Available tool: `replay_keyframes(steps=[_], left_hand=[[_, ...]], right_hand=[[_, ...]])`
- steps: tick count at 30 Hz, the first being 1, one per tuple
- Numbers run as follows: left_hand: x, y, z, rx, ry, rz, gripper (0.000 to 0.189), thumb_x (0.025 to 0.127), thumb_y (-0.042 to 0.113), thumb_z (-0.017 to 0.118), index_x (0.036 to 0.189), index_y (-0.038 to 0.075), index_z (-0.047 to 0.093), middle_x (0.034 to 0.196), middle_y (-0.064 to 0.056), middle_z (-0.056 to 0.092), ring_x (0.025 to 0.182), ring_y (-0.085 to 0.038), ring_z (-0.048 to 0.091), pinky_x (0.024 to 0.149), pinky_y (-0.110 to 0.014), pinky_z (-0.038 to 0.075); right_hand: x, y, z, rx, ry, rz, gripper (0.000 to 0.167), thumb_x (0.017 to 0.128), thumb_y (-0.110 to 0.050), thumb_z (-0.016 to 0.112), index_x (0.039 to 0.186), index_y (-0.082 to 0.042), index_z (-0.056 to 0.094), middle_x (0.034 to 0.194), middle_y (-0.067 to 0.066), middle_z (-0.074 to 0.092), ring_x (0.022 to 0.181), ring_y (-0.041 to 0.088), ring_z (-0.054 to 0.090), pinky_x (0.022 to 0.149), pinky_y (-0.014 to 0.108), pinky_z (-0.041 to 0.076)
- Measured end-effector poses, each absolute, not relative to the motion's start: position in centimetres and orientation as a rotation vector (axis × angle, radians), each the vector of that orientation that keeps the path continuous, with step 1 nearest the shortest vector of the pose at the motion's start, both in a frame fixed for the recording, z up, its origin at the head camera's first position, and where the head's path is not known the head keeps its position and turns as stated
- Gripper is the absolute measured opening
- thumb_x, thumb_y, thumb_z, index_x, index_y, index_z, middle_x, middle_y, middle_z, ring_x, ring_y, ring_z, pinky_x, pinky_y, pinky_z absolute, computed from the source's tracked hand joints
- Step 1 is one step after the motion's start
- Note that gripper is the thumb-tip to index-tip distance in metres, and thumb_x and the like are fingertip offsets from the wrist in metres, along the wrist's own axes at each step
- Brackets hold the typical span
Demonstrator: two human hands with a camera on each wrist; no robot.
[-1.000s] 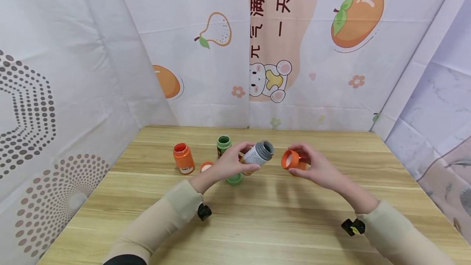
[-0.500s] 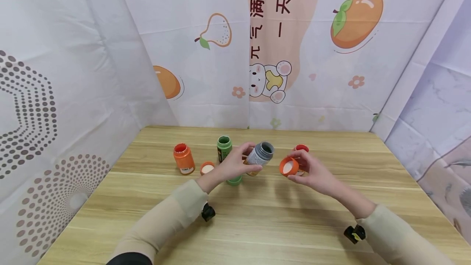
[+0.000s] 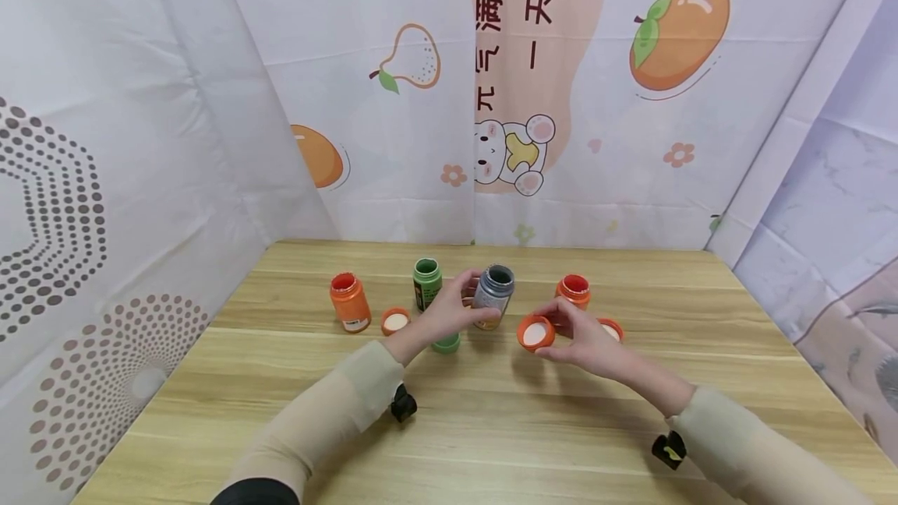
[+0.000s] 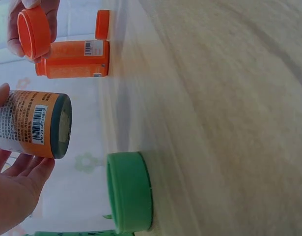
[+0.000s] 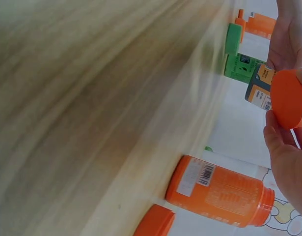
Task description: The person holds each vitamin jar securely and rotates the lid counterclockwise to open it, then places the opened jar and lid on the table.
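Note:
My left hand (image 3: 449,310) grips an uncapped dark grey bottle (image 3: 493,298) with a white and orange label, its mouth facing up. In the left wrist view the bottle's base (image 4: 65,125) is raised off the tabletop. To its right, my right hand (image 3: 582,340) pinches an orange cap (image 3: 536,333) by its side, pale inside turned up and toward me. The cap is held above the table, slightly lower than the bottle's mouth. Beneath the left hand, a green cap (image 3: 447,344) rests on the table, partly hidden by the wrist.
An open green bottle (image 3: 426,277) stands behind my left hand. Farther left are an open orange bottle (image 3: 351,304) and its neighbouring orange cap (image 3: 396,321). Another open orange bottle (image 3: 574,292) stands behind my right hand, with an orange cap (image 3: 612,329) beside it. A printed cloth (image 3: 393,146) hangs behind the table.
The grey bottle has gone from tilted rightward to nearly upright. The orange cap in my right hand has moved left and down, its inside turning upward, uncovering the bottle and cap behind.

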State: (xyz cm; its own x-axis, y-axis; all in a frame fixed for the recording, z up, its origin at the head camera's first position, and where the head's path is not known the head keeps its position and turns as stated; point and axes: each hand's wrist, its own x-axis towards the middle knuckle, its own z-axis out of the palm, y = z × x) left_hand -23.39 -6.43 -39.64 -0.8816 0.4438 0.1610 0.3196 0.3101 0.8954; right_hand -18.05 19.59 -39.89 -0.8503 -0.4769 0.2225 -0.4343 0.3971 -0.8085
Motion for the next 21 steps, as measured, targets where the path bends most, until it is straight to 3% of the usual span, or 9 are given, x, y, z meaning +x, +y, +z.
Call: replay_keyframes(steps=[7,21], left_hand=[[-24.0,-6.2,-40.6,0.61,2.418,1.684,0.063,0.083,0.014,0.079,0.136,0.005,0.047,0.127,-0.013,0.056,0.12,-0.028,0.053,0.1,-0.042,0.043],[-23.9,-5.6,-41.6,0.533,2.366,1.735,0.06,0.083,0.005,0.077,0.134,0.002,0.047,0.129,-0.018,0.055,0.124,-0.032,0.05,0.102,-0.044,0.04]], right_hand=[[-18.5,19.6,-40.5,-0.806,2.512,-1.534,0.054,0.077,-0.006,0.082,0.121,0.003,0.052,0.119,0.016,0.058,0.113,0.033,0.059,0.096,0.04,0.045],[-19.5,19.5,-42.2,-0.824,2.37,-1.528,0.057,0.078,-0.004,0.081,0.127,0.006,0.053,0.124,0.019,0.057,0.118,0.035,0.054,0.097,0.031,0.044]])
